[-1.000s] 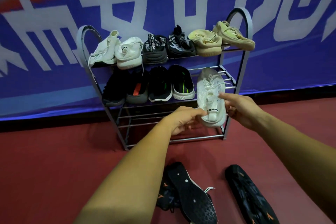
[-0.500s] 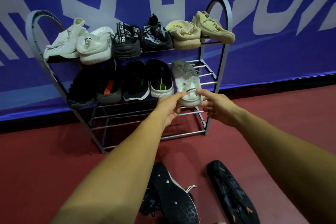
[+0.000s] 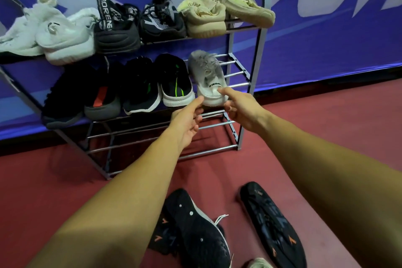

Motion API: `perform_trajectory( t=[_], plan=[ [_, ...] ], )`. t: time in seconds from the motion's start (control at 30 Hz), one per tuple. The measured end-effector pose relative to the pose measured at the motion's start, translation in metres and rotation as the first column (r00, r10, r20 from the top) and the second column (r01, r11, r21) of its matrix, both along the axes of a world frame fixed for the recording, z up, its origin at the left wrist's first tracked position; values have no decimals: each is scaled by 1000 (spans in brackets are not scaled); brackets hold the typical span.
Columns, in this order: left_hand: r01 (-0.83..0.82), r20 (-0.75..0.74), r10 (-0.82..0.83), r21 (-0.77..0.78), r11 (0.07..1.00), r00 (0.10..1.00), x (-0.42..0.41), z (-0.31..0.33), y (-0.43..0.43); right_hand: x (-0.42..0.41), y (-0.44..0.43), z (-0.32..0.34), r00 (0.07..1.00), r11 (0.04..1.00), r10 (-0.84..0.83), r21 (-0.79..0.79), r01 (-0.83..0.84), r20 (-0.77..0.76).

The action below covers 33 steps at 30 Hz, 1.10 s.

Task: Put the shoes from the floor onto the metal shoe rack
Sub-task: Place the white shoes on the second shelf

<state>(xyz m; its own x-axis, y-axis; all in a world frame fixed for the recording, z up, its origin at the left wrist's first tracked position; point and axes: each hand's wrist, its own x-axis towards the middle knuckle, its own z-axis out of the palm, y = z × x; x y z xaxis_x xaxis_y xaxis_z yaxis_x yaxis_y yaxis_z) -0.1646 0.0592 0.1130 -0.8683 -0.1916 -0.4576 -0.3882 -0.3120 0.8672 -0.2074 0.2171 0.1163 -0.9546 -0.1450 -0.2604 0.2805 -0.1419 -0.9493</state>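
Two hands, left (image 3: pixel 187 122) and right (image 3: pixel 243 111), on grey shoe (image 3: pixel 206 74) (middle shelf (image 3: pixel 238 74))

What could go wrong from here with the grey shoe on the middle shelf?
1. The grey shoe appears to have its heel past the front rail of the rack; once the left hand and right hand at the heel pull away, it may tip off.
2. The black shoes lie soles up on the floor beneath the arms and could be knocked.

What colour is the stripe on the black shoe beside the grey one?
The stripe is bright green; head view.
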Motion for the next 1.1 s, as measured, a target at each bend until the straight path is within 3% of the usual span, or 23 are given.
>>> perform_trajectory(
  t=[0.13,0.37,0.43,0.53,0.67,0.8,0.97,1.1],
  plan=[
    [-32,8,32,-27,999,999,-3,-5,-14,-4,-9,-5,999,999,-49,-8,49,14],
    [60,19,-58,-133,989,998,9,-5,-18,2,-10,-6,998,995,-55,76,58,-37],
    [115,35,-110,-197,974,993,17,-5,-17,11,-8,-4,999,990,-38,133,42,-37],
    [209,72,-196,-336,918,978,33,-9,-16,28,-5,-5,997,935,80,347,-68,-20],
    [333,153,-297,-509,794,942,57,-24,-24,51,-7,-24,962,755,270,615,-227,24],
    [457,258,-386,-632,626,886,79,-45,-44,73,-13,-45,876,449,445,799,-399,187],
    [598,423,-447,-702,388,788,102,-75,-68,101,-34,-77,721,152,589,826,-543,365],
    [673,571,-441,-732,106,692,117,-95,-72,112,-53,-98,660,18,626,839,-544,415]
  ],
)
